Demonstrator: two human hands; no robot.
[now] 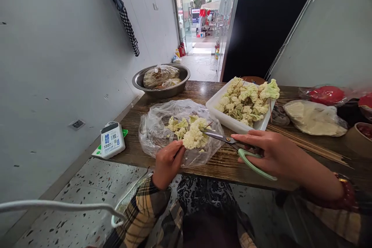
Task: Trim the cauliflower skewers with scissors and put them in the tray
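My left hand point(170, 161) is closed on a cauliflower floret point(193, 136), held over a clear plastic bag point(151, 131) near the table's front edge. From the right, my right hand point(266, 151) grips scissors point(252, 162) with pale green handles. Their blades reach the floret's upper right side, and the tips are partly hidden there. Smaller cauliflower pieces point(178, 124) lie on the bag just behind. A white tray point(222, 122) heaped with cauliflower florets point(247, 99) stands behind my right hand, with thin sticks poking out of some florets.
Wooden skewers point(310, 143) lie along the table's right side, near a bag of pale food point(315, 118) and a bowl point(359, 139). At the back left stands a metal basin point(161, 92) holding bagged food. A white boxy device point(112, 141) sits at the left edge.
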